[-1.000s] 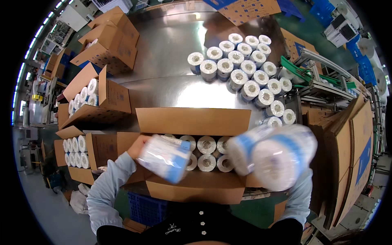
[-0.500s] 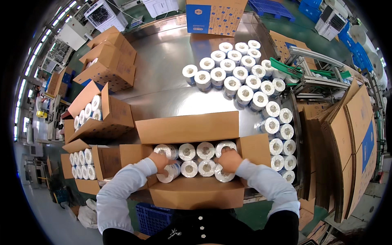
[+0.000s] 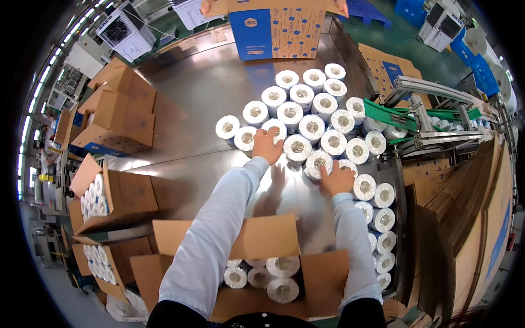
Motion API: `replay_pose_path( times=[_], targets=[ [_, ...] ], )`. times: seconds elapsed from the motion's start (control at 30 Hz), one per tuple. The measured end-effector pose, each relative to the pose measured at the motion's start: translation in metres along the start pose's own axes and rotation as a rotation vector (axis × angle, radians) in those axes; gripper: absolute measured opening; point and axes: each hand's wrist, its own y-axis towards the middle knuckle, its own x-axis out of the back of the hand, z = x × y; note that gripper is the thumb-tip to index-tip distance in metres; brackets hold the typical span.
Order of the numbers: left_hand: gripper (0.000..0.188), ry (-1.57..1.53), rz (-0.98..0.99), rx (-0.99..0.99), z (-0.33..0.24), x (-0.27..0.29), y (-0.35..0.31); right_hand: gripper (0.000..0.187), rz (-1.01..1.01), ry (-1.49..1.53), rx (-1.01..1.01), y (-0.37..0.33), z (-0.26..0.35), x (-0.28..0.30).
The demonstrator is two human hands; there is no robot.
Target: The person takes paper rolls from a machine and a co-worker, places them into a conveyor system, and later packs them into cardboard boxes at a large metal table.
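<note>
My left hand (image 3: 268, 146) is stretched over the steel table, its spread fingers touching the top of a white wrapped paper roll (image 3: 274, 128). Farther right, my right hand (image 3: 337, 179) rests its thumb against another paper roll (image 3: 319, 163), fingers apart over the rolls beside it. Neither hand has a roll lifted. The rolls stand upright in a close group, with pale tops and blue lower wrapping. Nearest me is an open cardboard box (image 3: 268, 235) with several rolls inside; my left forearm and a raised flap hide part of it.
Partly filled cartons (image 3: 131, 194) line the left side. Beyond the table's far edge, a co-worker's hands (image 3: 342, 7) hold a blue-printed carton (image 3: 250, 35). A green-railed conveyor (image 3: 391, 116) meets the table on the right, above stacked flat cardboard (image 3: 465, 218).
Both hands have left the rolls in the near box and reached forward to those on the table. The view has shifted, and a co-worker's hands have appeared at the far carton.
</note>
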Motion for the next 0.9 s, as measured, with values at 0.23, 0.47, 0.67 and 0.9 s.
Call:
replay_pose_path(
  times=[0.23, 0.47, 0.67, 0.9],
  targets=[
    [0.048, 0.620, 0.168, -0.103, 0.009, -0.052, 0.041, 0.041, -0.111, 0.065, 0.015, 0.026, 0.016, -0.017],
    [0.047, 0.512, 0.305, -0.020, 0.010, 0.014, 0.017, 0.037, -0.035, 0.128, 0.207, -0.004, 0.009, -0.012],
    [0.035, -0.257, 0.117, -0.066, -0.005, 0.188, -0.062, 0.040, 0.088, 0.298, 0.364, -0.070, -0.028, 0.022],
    [0.044, -0.783, 0.378, 0.258, -0.002, 0.276, -0.323, 0.039, -0.710, 0.423, 0.501, -0.111, -0.010, 0.264]
  ],
)
